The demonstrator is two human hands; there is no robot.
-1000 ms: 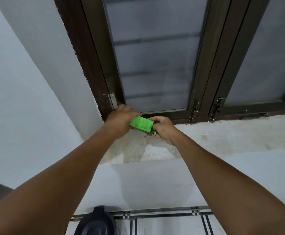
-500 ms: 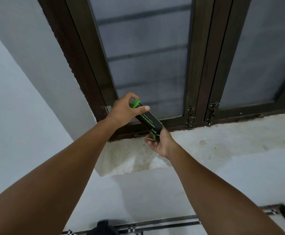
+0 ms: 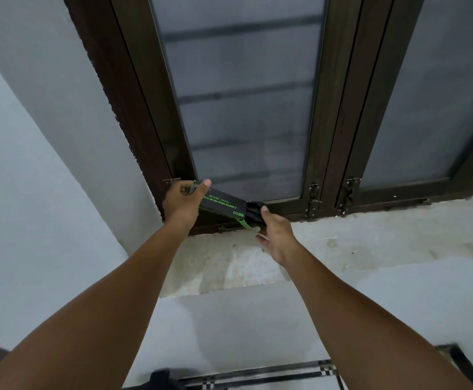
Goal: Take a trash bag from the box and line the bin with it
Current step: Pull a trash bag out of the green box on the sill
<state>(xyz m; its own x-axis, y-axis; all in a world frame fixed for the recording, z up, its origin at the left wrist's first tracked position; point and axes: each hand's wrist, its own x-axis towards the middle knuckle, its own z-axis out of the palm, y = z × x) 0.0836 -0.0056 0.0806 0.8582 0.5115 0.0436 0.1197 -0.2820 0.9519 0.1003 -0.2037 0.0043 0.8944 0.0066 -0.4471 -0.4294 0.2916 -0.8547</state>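
Observation:
A black and green trash bag box (image 3: 221,205) is held up in front of the window, above the sill. My left hand (image 3: 183,202) grips its left end. A black trash bag (image 3: 253,211) sticks out of the box's open right end, with a green flap hanging below it. My right hand (image 3: 276,235) has its fingers around that bag. Only the top of the black bin (image 3: 159,380) shows at the bottom edge, on the floor between my forearms.
A dark wooden window frame (image 3: 325,108) with frosted panes fills the upper view. A stained concrete sill (image 3: 356,246) runs below it. White walls stand at the left and below the sill. Striped floor tiles (image 3: 286,377) show at the bottom.
The box has turned from its green face to its black face. Its right end has opened and my right hand has drawn a black bag partly out. The view tilted upward.

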